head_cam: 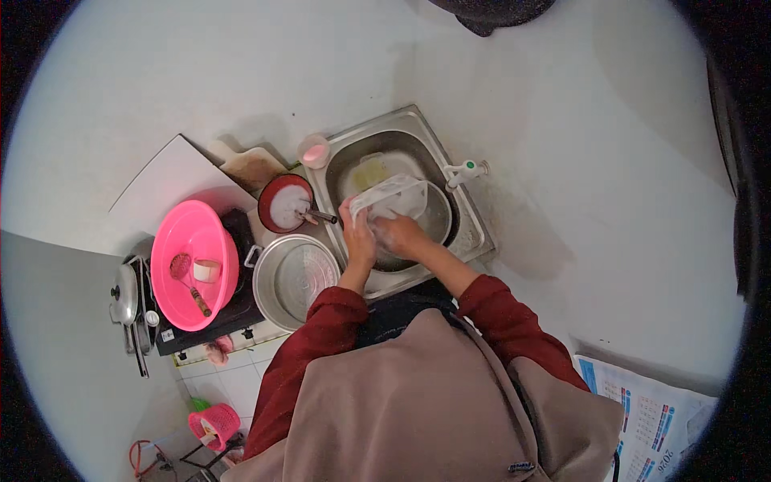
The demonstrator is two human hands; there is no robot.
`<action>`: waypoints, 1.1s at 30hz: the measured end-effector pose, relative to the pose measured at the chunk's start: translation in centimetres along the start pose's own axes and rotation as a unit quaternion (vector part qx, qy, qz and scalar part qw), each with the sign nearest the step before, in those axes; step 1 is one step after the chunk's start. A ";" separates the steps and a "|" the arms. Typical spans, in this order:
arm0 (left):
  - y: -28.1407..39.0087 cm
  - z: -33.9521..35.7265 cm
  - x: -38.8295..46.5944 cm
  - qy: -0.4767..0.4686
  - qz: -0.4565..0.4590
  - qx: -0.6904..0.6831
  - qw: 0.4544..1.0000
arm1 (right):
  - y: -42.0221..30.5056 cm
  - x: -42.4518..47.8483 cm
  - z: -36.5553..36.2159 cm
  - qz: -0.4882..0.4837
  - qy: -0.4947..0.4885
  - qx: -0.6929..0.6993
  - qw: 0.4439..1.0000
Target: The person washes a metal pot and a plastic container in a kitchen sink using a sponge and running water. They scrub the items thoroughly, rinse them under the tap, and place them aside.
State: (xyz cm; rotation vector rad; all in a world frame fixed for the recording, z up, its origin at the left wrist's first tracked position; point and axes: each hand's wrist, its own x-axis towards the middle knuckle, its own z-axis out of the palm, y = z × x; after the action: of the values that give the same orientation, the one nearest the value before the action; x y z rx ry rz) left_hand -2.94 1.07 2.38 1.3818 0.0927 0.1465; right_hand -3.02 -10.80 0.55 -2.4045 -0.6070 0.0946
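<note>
Over the steel sink (415, 123), my left hand (359, 238) grips the near left rim of a clear plastic container (405, 191). The container is tilted, with its rim facing up and left. My right hand (400, 235) reaches to its near side; the fingers are partly hidden, so whether they hold a sponge or cloth does not show. A round metal basin (444, 214) sits in the sink below. Behind the container, a yellowish clear item (370, 173) lies in the sink.
A white tap (464, 175) stands right of the sink. At left are a red bowl of suds (289, 205) with a handled utensil, a large aluminium pot (295, 283), and a pink basin (194, 241) on the stove with a skimmer (181, 266) and a cup (206, 271). A small tub (314, 150) stands on the sink's corner.
</note>
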 end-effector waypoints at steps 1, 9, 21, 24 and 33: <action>0.3 0.1 -0.1 0.005 -0.008 -0.006 1.000 | 0.8 0.0 -0.6 0.007 0.004 -0.037 0.999; -1.4 -0.8 0.5 -0.024 -0.003 0.057 0.998 | -0.7 0.4 -0.4 0.058 -0.007 0.012 0.998; 1.5 -0.5 -0.1 -0.040 -0.110 -0.077 0.990 | -0.5 2.2 -1.0 0.114 0.305 0.073 0.943; 0.3 -0.7 0.2 -0.044 -0.082 -0.037 0.995 | -2.6 2.0 -0.9 0.070 0.225 0.133 0.963; 0.2 -1.8 -0.5 -0.104 -0.117 -0.088 0.984 | 0.1 2.4 -2.2 0.175 0.157 0.123 0.964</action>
State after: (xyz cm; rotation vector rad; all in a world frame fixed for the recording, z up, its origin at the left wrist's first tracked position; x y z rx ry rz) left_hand -3.67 2.74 2.28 1.1928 0.0644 -0.1828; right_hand -0.41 -11.09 2.46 -2.1949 -0.0188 -0.0598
